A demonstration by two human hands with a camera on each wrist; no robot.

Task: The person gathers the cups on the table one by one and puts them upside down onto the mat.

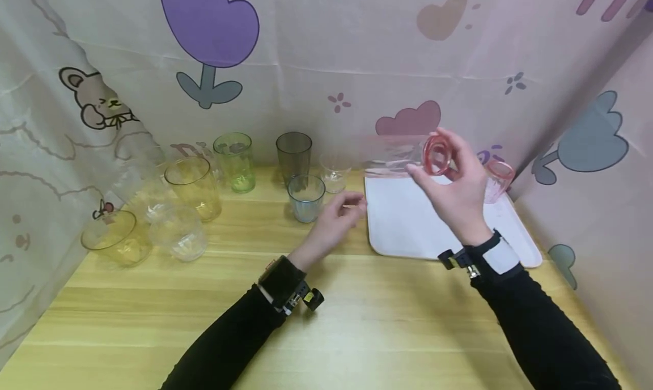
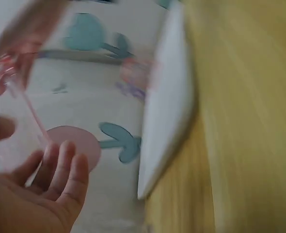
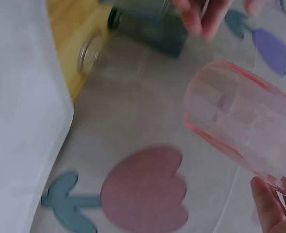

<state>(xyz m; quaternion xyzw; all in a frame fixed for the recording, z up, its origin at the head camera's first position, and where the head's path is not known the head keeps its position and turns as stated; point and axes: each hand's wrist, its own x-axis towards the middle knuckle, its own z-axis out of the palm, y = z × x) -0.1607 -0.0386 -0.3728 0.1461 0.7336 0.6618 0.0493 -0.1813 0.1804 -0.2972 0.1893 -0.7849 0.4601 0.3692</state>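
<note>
A pink clear glass [image 1: 437, 155] is held on its side in the air above the tray's back left part. My right hand [image 1: 465, 189] grips it by the thick base, and its mouth points left. In the right wrist view the pale body of the glass [image 3: 240, 116] shows. My left hand [image 1: 334, 223] hovers over the table just left of the tray, fingers loosely bent and holding nothing. Close beside it stands a small blue-grey glass [image 1: 306, 200]. From the left wrist, the left hand [image 2: 46, 194] appears near the glass mouth, apparently not touching it.
The white tray [image 1: 408, 225] lies at the right, with another pink glass [image 1: 499, 181] at its back right. Behind the left hand stand a dark grey glass [image 1: 294, 155], a small clear glass [image 1: 335, 174] and a green glass [image 1: 236, 163]. Yellow glasses [image 1: 196, 189] and clear ones [image 1: 178, 234] stand further left.
</note>
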